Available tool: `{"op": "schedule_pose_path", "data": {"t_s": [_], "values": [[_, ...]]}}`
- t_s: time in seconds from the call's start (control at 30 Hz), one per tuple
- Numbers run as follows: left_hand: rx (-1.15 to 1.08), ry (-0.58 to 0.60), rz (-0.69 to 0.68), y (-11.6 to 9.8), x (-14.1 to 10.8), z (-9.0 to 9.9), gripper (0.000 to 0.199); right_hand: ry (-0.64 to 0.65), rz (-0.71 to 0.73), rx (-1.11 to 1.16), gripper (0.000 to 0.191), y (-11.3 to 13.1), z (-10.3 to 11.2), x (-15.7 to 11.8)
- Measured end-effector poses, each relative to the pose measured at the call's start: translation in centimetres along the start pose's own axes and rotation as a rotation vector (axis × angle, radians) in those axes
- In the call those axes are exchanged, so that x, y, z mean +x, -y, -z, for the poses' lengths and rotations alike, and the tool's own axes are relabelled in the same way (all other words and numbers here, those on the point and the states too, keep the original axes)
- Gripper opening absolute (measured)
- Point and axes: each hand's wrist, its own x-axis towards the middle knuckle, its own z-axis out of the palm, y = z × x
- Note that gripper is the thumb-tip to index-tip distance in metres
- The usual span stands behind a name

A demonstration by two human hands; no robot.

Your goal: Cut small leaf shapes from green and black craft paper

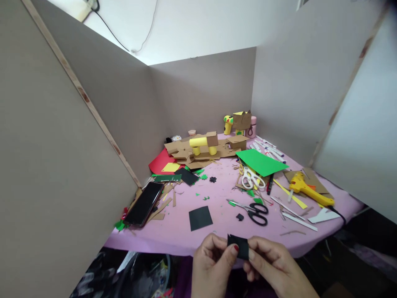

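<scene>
My left hand (214, 263) and my right hand (271, 263) pinch a small black paper piece (242, 247) between them, just in front of the table's near edge. One thumb with a red nail presses on the paper's left part. A larger black square (201, 218) lies flat on the table beyond my left hand. Black-handled scissors (254, 212) rest with blades apart beyond my right hand, with a small black scrap (240, 217) beside them. Farther back sits a black flower cutout (212, 179).
A phone (145, 204) lies at the left edge. White scissors (252, 179), green paper (262, 162) and a yellow glue gun (310, 191) are on the right. Cardboard with a yellow-tube figure (198, 142) stands at the back. Grey panels (201, 87) surround the pink tablecloth (173, 238).
</scene>
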Motion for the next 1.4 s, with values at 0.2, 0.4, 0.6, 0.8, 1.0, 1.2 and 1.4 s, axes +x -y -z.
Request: {"op": "schedule_pose_path", "data": {"t_s": [0.2,0.4,0.6,0.8,1.0,1.2,1.4], "values": [[-0.023,0.012,0.025,0.1,-0.3,-0.1,0.032,0.016,0.042,-0.104,0.037,0.8,0.1,-0.2],[0.031,-0.007,0.013,0.4,-0.5,-0.1,0.034,-0.025,0.077,-0.157,0.035,0.9,-0.2,-0.8],[-0.092,0.000,0.037,0.6,-0.7,-0.5,0.031,-0.099,0.128,-0.366,0.034,0.2,-0.4,-0.8],[-0.161,-0.018,0.148,-0.2,-0.8,-0.7,0.031,-0.124,0.229,-0.542,0.034,0.1,-0.1,-1.0],[-0.178,-0.012,0.169,-0.4,-1.0,-0.7,0.030,-0.149,0.240,-0.620,0.033,0.5,-0.1,-1.1],[-0.156,0.005,0.183,-0.3,-0.9,-0.5,0.028,-0.125,0.235,-0.614,0.033,-0.2,-0.1,-1.0],[-0.128,0.016,0.103,0.6,-0.8,-0.3,0.027,-0.090,0.235,-0.614,0.032,-0.1,-0.1,-0.9]]}}
